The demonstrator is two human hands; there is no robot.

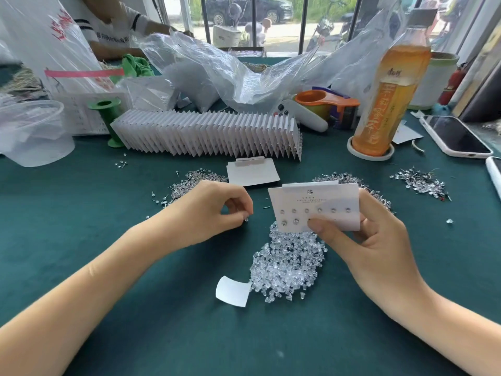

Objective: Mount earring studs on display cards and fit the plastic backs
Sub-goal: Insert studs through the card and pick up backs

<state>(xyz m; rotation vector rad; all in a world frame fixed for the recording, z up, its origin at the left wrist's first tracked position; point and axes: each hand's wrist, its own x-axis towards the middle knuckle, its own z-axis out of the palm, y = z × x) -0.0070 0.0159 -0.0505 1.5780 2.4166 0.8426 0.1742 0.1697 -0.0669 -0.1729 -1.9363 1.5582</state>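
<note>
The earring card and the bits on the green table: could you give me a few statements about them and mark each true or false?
1. The right hand holds the display card up off the table. True.
2. The card's upper row shows six studs. True.
3. The pile of clear plastic backs lies beside the phone. False: it lies below the held card, between the two forearms.
4. The left hand holds a second card. False: its fingers pinch one small stud.
5. The tea bottle lies on its side. False: it stands upright.
</note>
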